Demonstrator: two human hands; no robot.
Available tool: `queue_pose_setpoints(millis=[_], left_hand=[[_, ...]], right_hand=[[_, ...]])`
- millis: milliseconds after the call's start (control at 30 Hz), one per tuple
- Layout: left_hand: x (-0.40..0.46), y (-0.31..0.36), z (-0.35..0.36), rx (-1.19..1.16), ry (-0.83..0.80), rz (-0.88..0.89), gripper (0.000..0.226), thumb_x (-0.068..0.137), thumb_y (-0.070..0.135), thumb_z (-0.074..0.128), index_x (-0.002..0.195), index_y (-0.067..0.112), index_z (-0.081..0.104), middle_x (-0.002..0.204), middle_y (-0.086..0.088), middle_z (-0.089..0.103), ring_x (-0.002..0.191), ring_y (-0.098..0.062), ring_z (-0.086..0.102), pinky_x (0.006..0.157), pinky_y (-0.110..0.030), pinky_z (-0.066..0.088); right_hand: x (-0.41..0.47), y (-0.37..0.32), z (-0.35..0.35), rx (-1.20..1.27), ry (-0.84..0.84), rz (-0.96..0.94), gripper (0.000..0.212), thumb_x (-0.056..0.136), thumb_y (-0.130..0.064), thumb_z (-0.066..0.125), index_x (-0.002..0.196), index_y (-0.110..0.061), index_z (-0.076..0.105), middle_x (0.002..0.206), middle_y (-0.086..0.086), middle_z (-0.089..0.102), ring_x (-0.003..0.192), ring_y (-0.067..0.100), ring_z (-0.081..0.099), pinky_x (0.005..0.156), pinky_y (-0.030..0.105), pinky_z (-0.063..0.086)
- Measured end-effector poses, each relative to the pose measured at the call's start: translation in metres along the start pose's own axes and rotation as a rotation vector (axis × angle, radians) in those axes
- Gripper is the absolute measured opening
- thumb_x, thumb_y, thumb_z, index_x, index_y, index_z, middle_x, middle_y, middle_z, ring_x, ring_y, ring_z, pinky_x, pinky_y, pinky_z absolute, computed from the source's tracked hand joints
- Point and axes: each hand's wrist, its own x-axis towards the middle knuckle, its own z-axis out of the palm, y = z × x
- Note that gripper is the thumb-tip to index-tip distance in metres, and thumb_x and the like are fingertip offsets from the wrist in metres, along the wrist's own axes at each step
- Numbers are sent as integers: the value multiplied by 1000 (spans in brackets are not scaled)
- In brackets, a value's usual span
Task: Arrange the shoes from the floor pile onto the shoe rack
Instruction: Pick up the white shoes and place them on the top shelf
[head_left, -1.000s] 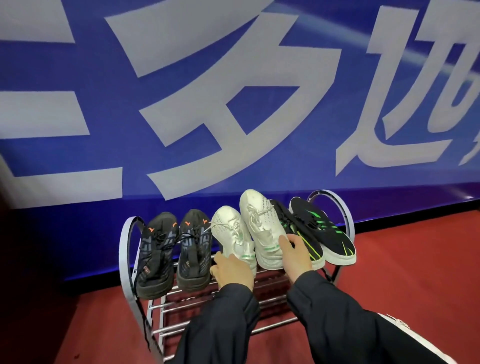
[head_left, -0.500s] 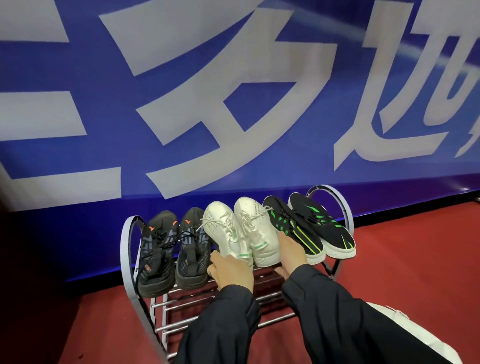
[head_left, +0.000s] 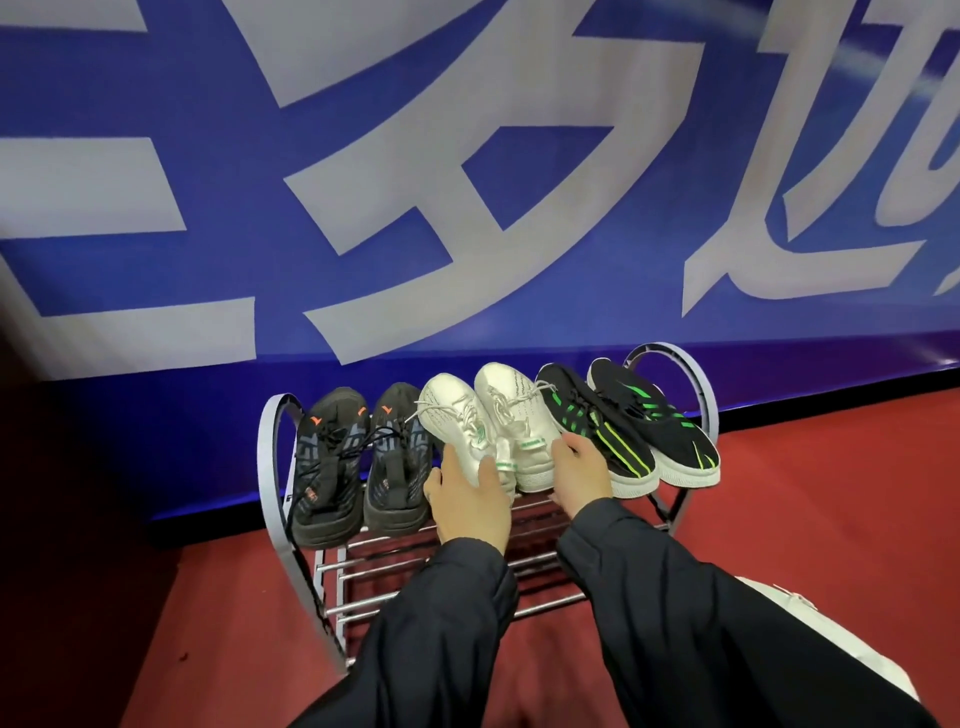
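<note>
And the white pair (head_left: 511, 410) has dropped level on the top shelf of the rack (head_left: 267, 467), between the black pair (head_left: 327, 457) and the green-striped pair (head_left: 597, 431), left hand (head_left: 470, 501) gripping one heel, right hand (head_left: 582, 475) curled on the other, so this row looks full.

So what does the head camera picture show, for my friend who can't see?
A person's left hand and right hand hold the heels of two white shoes in the middle of a metal shoe rack. Black-and-orange shoes sit left of them, black-and-green shoes right, before a blue banner.
</note>
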Motion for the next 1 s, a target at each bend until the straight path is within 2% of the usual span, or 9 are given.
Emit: queue_pose_setpoints(millis=[67, 167, 300, 367, 467, 567, 700, 833, 1000], left_hand=[[-2, 1, 0, 7, -34, 6, 59, 87, 38, 63, 140, 17, 46, 143, -16, 50, 140, -34, 32, 108, -42, 37], [-2, -3, -1, 58, -88, 100, 67, 71, 25, 71, 133, 18, 47, 131, -7, 56, 132, -33, 38, 111, -48, 38], [9, -17, -7, 173, -115, 170, 64, 73, 20, 69, 133, 19, 48, 129, -11, 57, 123, -32, 52, 104, -46, 45], [13, -17, -13, 253, -172, 201, 69, 79, 18, 69, 142, 19, 41, 141, -15, 49, 134, -33, 45, 111, -46, 40], [16, -14, -28, 348, -253, 228, 73, 91, 18, 67, 155, 15, 32, 163, -18, 26, 154, -28, 19, 123, -36, 19], [16, -16, -35, 406, -228, 263, 62, 95, 29, 64, 151, 19, 40, 166, -12, 21, 151, -25, 29, 118, -36, 27], [9, -19, -28, 600, -170, 293, 53, 96, 43, 56, 145, 29, 41, 169, 0, 15, 134, -29, 52, 100, -42, 48], [10, -19, -20, 636, -153, 290, 53, 97, 44, 54, 146, 27, 39, 168, -3, 15, 135, -30, 51, 97, -45, 50], [3, -14, -20, 694, -143, 255, 56, 96, 43, 52, 147, 26, 35, 166, -6, 16, 124, -40, 56, 93, -46, 47]], right_hand=[[-1, 1, -2, -61, -27, -19, 17, 91, -22, 52, 107, -23, 58, 97, -9, 55, 101, 22, 51, 89, 31, 38], [-1, 1, -4, -124, -14, -42, 45, 92, -20, 54, 136, -10, 54, 130, 5, 61, 117, 27, 58, 96, 35, 43], [-7, -3, -6, -163, -17, -66, 42, 92, -21, 55, 133, -11, 56, 125, 7, 64, 113, 28, 60, 97, 37, 45], [-10, -3, -6, -181, -24, -96, 39, 91, -16, 55, 129, -11, 59, 120, 6, 65, 113, 28, 61, 98, 37, 46], [-10, 2, -7, -97, 16, -153, 41, 86, -5, 54, 123, -17, 66, 120, 3, 69, 112, 24, 64, 99, 47, 51], [-3, 3, -10, 27, 36, -127, 37, 83, -1, 54, 111, -20, 69, 108, 0, 71, 103, 21, 67, 92, 51, 56], [-5, 0, -9, -71, -19, -51, 27, 80, -27, 63, 105, -18, 61, 96, -1, 64, 93, 25, 64, 93, 48, 54], [-5, 8, -10, -148, -34, -139, 41, 88, -22, 70, 125, -10, 55, 114, 2, 59, 103, 17, 56, 94, 30, 43], [-4, 1, -15, -174, -82, -119, 40, 89, -21, 67, 125, -8, 55, 116, 4, 58, 113, 23, 57, 100, 33, 42]])
